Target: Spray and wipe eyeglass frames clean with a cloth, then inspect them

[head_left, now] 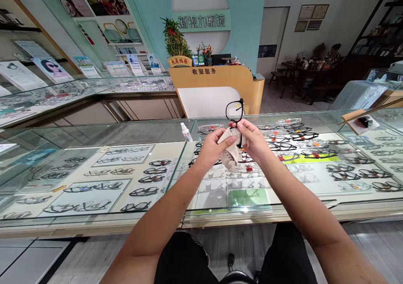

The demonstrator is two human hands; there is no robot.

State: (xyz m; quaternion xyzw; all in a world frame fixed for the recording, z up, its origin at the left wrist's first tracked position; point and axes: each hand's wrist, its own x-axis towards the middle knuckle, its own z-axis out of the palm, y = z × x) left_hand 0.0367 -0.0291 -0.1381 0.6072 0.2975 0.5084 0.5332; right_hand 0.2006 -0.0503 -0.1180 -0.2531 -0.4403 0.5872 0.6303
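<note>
While in right hand [254, 140], glasses [242, 111] against cloth [230, 156] in left hand [210, 148].

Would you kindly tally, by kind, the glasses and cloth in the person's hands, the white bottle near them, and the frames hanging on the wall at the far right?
Black-rimmed glasses in hand: 1
Cloth in hand: 1
White bottle: 1
Wall frames: 4
Total: 7
</note>
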